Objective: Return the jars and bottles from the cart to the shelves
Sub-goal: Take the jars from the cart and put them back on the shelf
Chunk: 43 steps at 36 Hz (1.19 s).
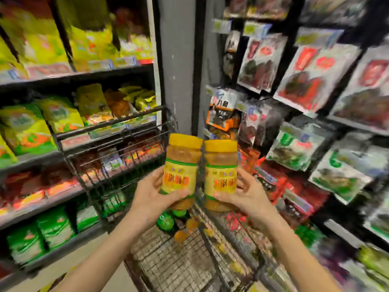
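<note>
Each hand grips a yellow-lidded jar — left hand (150,193), right hand (247,196) — seemingly above the cart (179,256).

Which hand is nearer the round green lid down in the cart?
Left. The left hand, holding a yellow-lidded jar, is just above the round green lid; the right hand sits farther right.

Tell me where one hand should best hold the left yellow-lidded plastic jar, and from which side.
Grip the left yellow-lidded plastic jar around its labelled middle, coming from its left side, as the left hand does now. The body is round and nearly upright, and the matching right jar stands close on the other side.
</note>
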Each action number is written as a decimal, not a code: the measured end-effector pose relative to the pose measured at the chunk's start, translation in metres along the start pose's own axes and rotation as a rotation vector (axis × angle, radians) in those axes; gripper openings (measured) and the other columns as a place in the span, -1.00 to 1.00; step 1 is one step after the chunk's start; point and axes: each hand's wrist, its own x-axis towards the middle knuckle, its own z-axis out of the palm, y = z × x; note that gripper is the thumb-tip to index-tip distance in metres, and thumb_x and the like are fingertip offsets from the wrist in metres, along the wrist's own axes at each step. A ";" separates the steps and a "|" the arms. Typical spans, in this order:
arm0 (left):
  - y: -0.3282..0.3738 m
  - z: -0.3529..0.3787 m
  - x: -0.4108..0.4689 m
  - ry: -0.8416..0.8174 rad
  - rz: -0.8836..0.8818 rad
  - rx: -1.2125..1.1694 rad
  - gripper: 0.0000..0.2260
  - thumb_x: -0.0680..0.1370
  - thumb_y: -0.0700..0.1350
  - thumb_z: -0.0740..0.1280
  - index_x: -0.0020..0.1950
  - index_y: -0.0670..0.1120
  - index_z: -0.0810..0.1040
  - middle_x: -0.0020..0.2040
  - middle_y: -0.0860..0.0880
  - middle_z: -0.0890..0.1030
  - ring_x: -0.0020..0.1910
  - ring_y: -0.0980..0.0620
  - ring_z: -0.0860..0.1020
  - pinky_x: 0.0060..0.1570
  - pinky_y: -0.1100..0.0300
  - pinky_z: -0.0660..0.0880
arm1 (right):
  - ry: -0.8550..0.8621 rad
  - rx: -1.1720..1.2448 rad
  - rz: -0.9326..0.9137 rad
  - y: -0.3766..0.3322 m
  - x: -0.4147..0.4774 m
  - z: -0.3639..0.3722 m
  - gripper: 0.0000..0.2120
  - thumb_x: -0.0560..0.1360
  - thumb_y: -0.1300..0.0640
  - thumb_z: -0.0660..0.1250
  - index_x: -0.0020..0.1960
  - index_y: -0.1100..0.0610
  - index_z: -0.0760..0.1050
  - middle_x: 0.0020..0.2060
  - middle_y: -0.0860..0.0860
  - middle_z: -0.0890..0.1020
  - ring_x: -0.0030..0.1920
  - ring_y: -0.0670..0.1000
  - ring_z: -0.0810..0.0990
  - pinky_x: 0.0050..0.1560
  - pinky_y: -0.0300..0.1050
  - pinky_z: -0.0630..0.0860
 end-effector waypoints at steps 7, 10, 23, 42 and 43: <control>0.065 0.075 -0.014 -0.254 0.169 -0.029 -0.57 0.26 -0.29 0.54 0.03 0.03 0.54 -0.23 0.21 0.69 -0.22 0.31 0.63 -0.20 0.45 0.52 | 0.282 -0.091 -0.122 -0.058 -0.085 -0.072 -0.32 0.11 0.21 0.64 0.16 0.00 0.48 0.00 -0.08 0.69 0.06 -0.06 0.64 0.08 -0.10 0.58; 0.090 0.116 -0.025 -0.351 0.225 -0.056 -0.53 0.19 -0.23 0.60 -0.01 0.07 0.54 -0.23 0.24 0.69 -0.20 0.28 0.64 -0.19 0.42 0.55 | 0.422 -0.098 -0.165 -0.078 -0.131 -0.104 -0.42 0.08 0.10 0.57 0.07 -0.08 0.49 -0.06 -0.18 0.69 0.05 -0.05 0.65 0.06 -0.09 0.58; 0.170 0.333 -0.165 -0.874 0.330 -0.214 -0.52 0.17 -0.18 0.54 0.05 0.04 0.55 -0.08 0.15 0.70 -0.12 0.22 0.65 -0.19 0.40 0.55 | 0.989 -0.228 -0.264 -0.115 -0.383 -0.240 -0.24 0.10 0.17 0.62 0.25 0.05 0.44 0.01 -0.02 0.68 0.02 -0.04 0.66 -0.06 -0.20 0.60; 0.248 0.567 -0.467 -1.376 0.474 -0.426 -0.52 0.11 -0.03 0.52 0.00 0.13 0.54 -0.09 0.22 0.69 -0.09 0.20 0.66 -0.15 0.34 0.58 | 1.495 -0.454 -0.288 -0.147 -0.740 -0.339 -0.34 0.13 0.15 0.56 0.19 -0.04 0.44 -0.06 -0.14 0.70 -0.06 -0.13 0.67 -0.15 -0.32 0.56; 0.252 0.575 -0.477 -1.398 0.483 -0.425 -0.53 0.12 -0.02 0.51 0.00 0.15 0.53 -0.08 0.23 0.68 -0.09 0.22 0.65 -0.14 0.35 0.58 | 1.517 -0.460 -0.287 -0.148 -0.751 -0.341 -0.34 0.13 0.17 0.55 0.19 -0.03 0.44 -0.06 -0.13 0.70 -0.05 -0.12 0.67 -0.15 -0.31 0.57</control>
